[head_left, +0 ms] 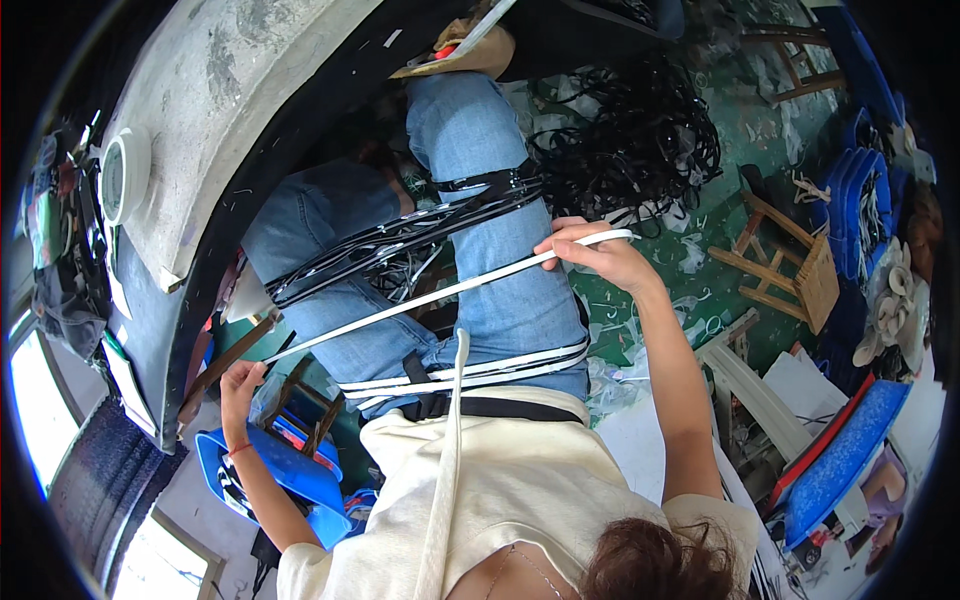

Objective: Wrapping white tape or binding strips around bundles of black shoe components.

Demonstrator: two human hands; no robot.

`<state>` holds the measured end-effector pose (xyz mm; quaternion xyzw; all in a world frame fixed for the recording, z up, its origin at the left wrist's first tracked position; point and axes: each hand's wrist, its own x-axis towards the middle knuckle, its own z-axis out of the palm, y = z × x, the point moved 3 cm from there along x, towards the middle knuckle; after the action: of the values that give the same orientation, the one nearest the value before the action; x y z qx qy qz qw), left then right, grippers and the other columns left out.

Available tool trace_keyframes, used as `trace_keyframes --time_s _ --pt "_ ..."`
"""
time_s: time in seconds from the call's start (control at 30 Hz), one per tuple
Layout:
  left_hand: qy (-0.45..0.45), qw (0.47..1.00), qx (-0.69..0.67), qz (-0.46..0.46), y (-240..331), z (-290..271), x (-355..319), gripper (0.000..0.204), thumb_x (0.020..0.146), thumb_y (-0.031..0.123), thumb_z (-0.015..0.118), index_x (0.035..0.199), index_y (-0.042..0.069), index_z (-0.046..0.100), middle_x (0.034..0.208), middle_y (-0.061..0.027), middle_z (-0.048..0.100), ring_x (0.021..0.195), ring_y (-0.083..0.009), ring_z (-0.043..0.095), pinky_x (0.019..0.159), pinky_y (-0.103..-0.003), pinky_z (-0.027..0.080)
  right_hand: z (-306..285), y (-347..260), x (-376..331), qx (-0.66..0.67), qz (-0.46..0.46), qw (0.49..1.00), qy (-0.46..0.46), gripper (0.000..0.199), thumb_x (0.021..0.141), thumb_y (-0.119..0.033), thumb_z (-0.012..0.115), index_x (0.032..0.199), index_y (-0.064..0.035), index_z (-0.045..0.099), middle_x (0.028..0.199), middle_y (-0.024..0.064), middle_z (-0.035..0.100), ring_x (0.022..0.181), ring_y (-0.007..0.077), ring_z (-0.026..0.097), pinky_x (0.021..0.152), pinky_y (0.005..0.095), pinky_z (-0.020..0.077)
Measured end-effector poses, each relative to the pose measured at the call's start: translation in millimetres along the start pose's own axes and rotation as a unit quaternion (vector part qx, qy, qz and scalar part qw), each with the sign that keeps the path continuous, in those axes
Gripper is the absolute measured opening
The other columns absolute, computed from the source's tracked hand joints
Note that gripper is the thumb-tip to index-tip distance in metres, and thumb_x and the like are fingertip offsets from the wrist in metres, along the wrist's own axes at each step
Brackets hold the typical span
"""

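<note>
A narrow white strip point(430, 298) is pulled taut across my thighs. At the lower left, my left hand point(240, 388) pinches one end beside my left knee. My right hand point(600, 258) grips the other end over my right thigh, where the strip's tip curls out past the fingers. Several black strips point(400, 235) lie across both legs of my jeans, beyond the white one. Closer to my waist, more white strips point(500, 372) rest over my lap.
A tangled heap of black strips point(640, 140) lies on the green, scrap-littered floor. Wooden stools point(815, 285) and blue crates point(860, 205) stand at right. A blue bin point(235, 475) is at lower left. A worktable point(235, 90) with a round white dial point(122, 175) fills the upper left.
</note>
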<state>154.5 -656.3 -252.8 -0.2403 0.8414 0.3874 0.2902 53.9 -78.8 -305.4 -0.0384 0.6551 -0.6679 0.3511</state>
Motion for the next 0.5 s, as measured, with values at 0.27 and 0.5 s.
trace_keyframes --time_s 0.27,0.5 --pt "0.132 0.875 0.422 0.198 79 53 -12 0.020 0.081 0.014 0.064 0.099 0.006 0.065 0.098 -0.0105 0.064 0.086 -0.0278 0.061 0.076 -0.038 0.048 6 3 -4 0.065 -0.011 0.997 0.045 0.021 0.087 -0.018 0.063 0.095 0.0002 0.069 0.081 0.0048 0.058 0.079 0.0147 0.062 0.071 0.0245 0.0517" --pt "-0.084 0.933 0.038 0.347 249 219 -13 0.022 0.083 0.015 0.062 0.100 0.003 0.064 0.092 -0.0152 0.065 0.084 -0.0317 0.063 0.072 -0.036 0.050 3 11 -3 0.029 -0.011 0.998 0.056 0.023 0.089 -0.021 0.057 0.094 -0.0022 0.069 0.074 0.0078 0.066 0.084 0.0159 0.060 0.107 0.0384 0.0265"
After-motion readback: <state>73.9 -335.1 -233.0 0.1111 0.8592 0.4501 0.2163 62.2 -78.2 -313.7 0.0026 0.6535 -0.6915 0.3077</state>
